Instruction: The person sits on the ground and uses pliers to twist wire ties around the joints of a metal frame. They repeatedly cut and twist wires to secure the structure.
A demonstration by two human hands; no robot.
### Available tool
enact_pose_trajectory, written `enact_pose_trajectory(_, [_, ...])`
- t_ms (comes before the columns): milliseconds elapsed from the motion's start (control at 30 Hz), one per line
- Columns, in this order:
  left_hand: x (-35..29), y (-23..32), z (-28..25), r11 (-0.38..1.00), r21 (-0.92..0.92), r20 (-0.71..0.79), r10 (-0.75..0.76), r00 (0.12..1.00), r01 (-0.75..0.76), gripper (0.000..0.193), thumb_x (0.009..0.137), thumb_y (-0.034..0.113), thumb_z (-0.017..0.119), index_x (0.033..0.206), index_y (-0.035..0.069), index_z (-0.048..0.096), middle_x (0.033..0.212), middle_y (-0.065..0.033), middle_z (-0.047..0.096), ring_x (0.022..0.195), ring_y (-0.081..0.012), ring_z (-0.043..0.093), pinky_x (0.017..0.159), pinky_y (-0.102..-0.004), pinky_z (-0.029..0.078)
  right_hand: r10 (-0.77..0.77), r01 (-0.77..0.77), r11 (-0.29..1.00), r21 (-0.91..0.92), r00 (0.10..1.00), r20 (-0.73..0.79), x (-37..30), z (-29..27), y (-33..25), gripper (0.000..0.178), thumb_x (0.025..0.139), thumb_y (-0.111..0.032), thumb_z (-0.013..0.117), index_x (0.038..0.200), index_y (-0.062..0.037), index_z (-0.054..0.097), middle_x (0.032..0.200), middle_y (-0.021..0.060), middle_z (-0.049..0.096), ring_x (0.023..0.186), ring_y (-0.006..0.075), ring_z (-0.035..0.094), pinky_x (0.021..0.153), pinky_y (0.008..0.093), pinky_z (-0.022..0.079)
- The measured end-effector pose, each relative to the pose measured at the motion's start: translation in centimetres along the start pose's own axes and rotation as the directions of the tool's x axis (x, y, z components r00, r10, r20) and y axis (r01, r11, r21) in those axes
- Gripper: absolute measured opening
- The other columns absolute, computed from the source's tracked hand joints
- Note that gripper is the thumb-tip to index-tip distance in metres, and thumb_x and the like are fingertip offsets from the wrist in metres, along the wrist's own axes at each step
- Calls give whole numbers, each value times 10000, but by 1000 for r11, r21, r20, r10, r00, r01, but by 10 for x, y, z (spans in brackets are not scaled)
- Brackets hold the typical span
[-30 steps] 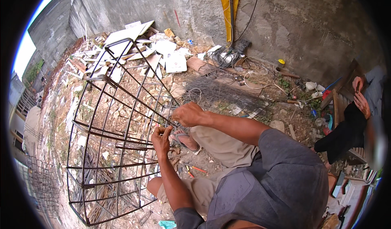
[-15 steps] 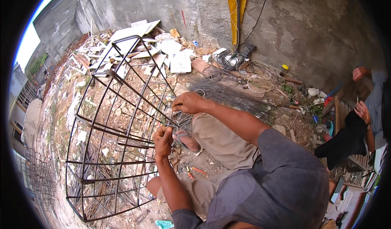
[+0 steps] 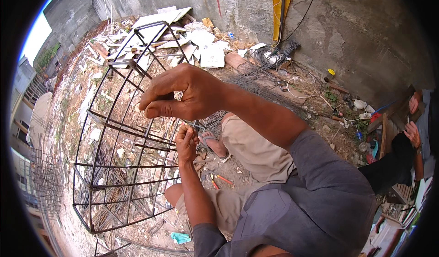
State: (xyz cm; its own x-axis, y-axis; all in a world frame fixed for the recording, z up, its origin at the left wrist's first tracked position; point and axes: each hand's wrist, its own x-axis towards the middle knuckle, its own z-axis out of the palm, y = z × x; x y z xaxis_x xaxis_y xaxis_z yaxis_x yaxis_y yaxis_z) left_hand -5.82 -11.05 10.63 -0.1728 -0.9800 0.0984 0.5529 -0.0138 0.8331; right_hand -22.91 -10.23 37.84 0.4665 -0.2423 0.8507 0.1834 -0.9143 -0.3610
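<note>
A long cage of dark steel bars (image 3: 108, 184) stretches from the left toward my knees, with rectangular hoops along it. My left hand (image 3: 185, 142) is closed in a pinch beside the cage's near end; what its fingers grip is too small to make out. Raised above the bars and closer to the camera, my right hand (image 3: 183, 94) has thumb and fingertips curled together. Anything thin between those fingertips cannot be told from the background. The right hand and forearm hide part of the cage's upper side.
Broken white boards (image 3: 169, 17) lie heaped by the grey wall (image 3: 347, 33). Thin wires (image 3: 256, 90) and tangled cables (image 3: 274, 58) are on the ground ahead. Orange-handled pliers (image 3: 223, 179) and a turquoise scrap (image 3: 180, 238) lie near me. At right, another person's hand (image 3: 412, 134) shows.
My right hand has risen from the cage's near end, moving up and left toward the camera. My left hand stays pinched by the bars. The view has shifted slightly.
</note>
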Motion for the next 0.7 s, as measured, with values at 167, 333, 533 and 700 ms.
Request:
enact_pose_trajectory(167, [-1,-2,11,993,-113,73,-29,997,37,171,942,187,687,993,83,560,901,-38,617,675,-100,564,567,-230,458,318,-269,839,-472,948,25,-84,3,79,207,894,-174,688,1076,-80,715,971,99,711,956,281,671,844,380,518])
enact_pose_trajectory(333, [-9,10,5,995,-86,44,-50,998,54,189,936,213,700,989,90,565,878,-30,633,585,-58,525,454,-173,389,284,-210,861,-463,954,95,-148,35,104,255,844,-141,728,1092,-93,691,1095,102,668,1041,309,629,902,421,497])
enact_pose_trajectory(533, [-9,10,4,991,-114,42,-60,997,65,172,954,203,674,1013,84,564,889,-41,614,557,-27,465,424,-144,340,304,-307,832,-462,949,-84,-157,48,108,277,829,-134,739,1099,-99,682,1091,98,641,1058,299,613,905,432,489])
enact_pose_trajectory(700, [-8,10,4,989,-139,59,-51,997,59,178,954,204,672,1007,72,564,898,-46,635,534,-34,448,430,-148,321,174,-142,748,-649,985,-15,-144,44,103,298,826,-137,740,1118,-152,686,1149,92,596,1068,308,590,886,434,492])
